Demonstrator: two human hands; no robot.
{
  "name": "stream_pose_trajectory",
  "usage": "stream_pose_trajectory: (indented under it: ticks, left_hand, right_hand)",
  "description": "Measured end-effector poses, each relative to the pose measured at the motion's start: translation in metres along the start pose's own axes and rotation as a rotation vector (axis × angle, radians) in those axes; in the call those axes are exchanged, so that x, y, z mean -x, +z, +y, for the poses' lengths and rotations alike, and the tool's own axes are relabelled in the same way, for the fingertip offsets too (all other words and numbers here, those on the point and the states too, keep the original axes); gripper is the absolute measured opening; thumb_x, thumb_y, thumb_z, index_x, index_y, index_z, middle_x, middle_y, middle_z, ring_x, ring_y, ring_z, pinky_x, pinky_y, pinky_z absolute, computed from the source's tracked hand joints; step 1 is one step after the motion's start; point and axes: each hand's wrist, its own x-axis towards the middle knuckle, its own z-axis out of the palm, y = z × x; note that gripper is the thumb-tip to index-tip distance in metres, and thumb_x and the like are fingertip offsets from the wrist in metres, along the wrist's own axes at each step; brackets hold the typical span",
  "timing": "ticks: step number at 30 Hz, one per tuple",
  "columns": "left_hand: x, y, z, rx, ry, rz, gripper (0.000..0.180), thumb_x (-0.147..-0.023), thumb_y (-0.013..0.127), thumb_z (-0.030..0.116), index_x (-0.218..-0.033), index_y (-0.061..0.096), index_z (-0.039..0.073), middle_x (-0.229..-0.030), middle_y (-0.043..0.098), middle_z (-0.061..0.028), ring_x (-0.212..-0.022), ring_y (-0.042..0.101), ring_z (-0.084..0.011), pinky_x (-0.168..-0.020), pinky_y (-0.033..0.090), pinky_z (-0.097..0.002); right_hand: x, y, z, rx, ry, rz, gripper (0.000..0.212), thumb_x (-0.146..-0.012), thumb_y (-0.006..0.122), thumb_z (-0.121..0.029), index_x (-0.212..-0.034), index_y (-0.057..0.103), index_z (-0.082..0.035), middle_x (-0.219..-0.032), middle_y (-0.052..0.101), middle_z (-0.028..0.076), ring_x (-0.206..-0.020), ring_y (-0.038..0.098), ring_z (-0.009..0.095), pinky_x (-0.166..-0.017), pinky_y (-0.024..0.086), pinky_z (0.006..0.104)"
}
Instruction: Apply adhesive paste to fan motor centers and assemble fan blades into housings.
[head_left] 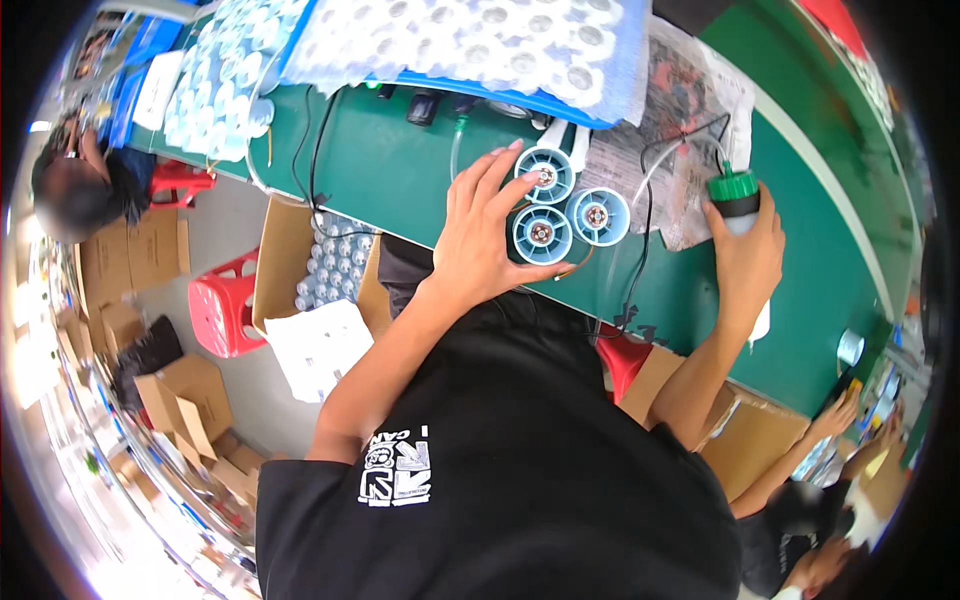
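Three light blue round housings with spoked insides stand close together on the green table: an upper one (545, 176), a lower one (542, 235) and one at the right (597, 217). My left hand (482, 225) reaches round the left side of the upper and lower housings, fingertips at the upper one and thumb below the lower one. A thin brown wire shows by the thumb. Farther right, my right hand (748, 255) is wrapped round a bottle-shaped container with a green cap (733, 186) and black band. Clear tubing meets the cap's top; my fingers hide most of the body.
A blue tray (590, 117) of many white round parts lies along the back. Wrinkled printed paper (705, 100) and dark cables lie on the green table (400, 170). Red stools (222, 308) and cartons stand at left. Another person's arm (800, 455) reaches in at lower right.
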Motion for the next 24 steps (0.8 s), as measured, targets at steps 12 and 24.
stream_pose_trajectory:
  ticks: [12,24]
  left_hand:
    - [0.014,-0.005,0.004,-0.043,0.104,0.116,0.071,-0.056,0.092,0.040,-0.099,0.044,0.010,-0.132,0.045,-0.0179,-0.127,0.040,-0.0421,-0.106,0.033,-0.0560]
    - [0.016,-0.006,-0.006,-0.001,0.093,0.131,0.058,-0.069,0.082,0.044,-0.110,0.051,0.016,-0.132,0.043,-0.0129,-0.125,0.041,-0.0332,-0.108,0.029,-0.0555]
  right_hand:
    - [0.003,-0.034,0.000,-0.303,-0.031,0.081,0.038,-0.090,0.067,-0.026,-0.119,0.062,-0.002,-0.115,0.059,0.019,-0.104,0.058,0.034,-0.090,0.046,0.0435]
    - [-0.072,-0.062,-0.226,-0.655,-0.988,-0.168,0.012,-0.088,0.064,-0.009,-0.099,0.065,-0.003,-0.079,0.061,0.014,-0.068,0.062,0.030,-0.061,0.050,0.0390]
